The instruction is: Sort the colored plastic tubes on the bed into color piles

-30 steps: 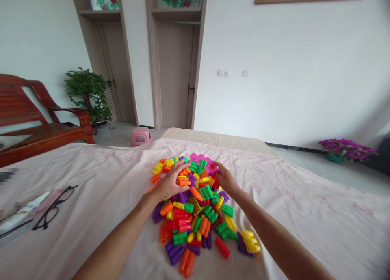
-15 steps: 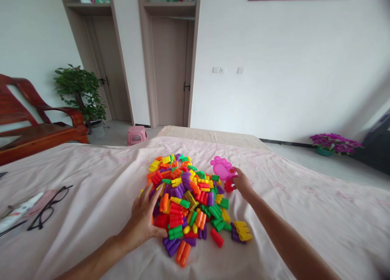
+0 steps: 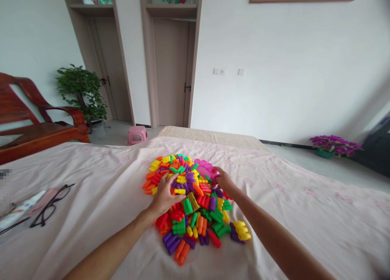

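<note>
A heap of plastic building blocks (image 3: 207,201) in red, orange, yellow, green and purple lies on the cloth. Many are shaped like short joined tubes. My left hand (image 3: 166,194) rests on the heap's left side, thumb and fingers apart around a few yellow and purple blocks. At the far right edge of the heap, my right hand (image 3: 225,182) pinches a pink paw-shaped plastic piece (image 3: 204,169) by its right end. The piece is tilted over the blocks and partly hidden by them. Red blocks show beside and under the right hand.
A pale patterned cloth (image 3: 289,215) covers the surface. Black-framed glasses (image 3: 50,207) and a white tube (image 3: 22,209) lie at the left. Beyond stand a pink stool (image 3: 137,134), a wooden bench (image 3: 42,126), a leafy plant (image 3: 81,91) and purple flowers (image 3: 335,144).
My right hand has moved left with the pink piece, bringing it over the heap's edge. My left hand has shifted right and farther in over the blocks, and some blocks have moved.
</note>
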A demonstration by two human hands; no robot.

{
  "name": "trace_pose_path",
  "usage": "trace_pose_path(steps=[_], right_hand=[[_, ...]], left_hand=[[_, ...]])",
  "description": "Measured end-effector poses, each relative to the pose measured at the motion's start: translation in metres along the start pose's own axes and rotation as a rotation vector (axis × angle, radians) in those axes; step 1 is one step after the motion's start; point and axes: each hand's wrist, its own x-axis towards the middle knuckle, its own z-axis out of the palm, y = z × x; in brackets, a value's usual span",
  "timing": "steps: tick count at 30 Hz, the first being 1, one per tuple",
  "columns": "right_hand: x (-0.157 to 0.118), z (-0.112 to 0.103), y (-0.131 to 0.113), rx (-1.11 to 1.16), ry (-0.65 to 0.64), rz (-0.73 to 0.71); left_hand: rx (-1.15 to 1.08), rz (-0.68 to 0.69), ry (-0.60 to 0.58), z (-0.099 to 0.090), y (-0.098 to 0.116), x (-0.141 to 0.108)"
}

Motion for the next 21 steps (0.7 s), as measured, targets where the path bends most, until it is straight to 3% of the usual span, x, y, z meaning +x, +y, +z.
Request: trace_pose_path(steps=[4,6,11,14,18,21], right_hand=[[-0.005,0.022,-0.019,-0.024,-0.011,-0.032],[-0.012,0.029,-0.028,-0.068,0.01,-0.118],[-0.015,0.026,-0.039,-0.179,0.115,-0.391],[0.005,0.018,-0.036,-0.084,0.154,-0.279],[0.048,0.013,-0.027,0.114,0.203,-0.037],[0.077,0.014,-0.022,0.043,0.248,0.034]], left_hand=[[-0.1,0.037,-0.016,0.017,0.02,0.018],[-0.11,0.053,-0.016,0.018,0.031,0.022],[-0.095,0.166,-0.006,-0.008,0.04,0.034],[-0.043,0.087,0.053,-0.032,0.015,0.05],[0.135,-0.077,0.13,-0.058,-0.046,0.073],[0.158,-0.145,0.111,-0.065,-0.086,0.085]])
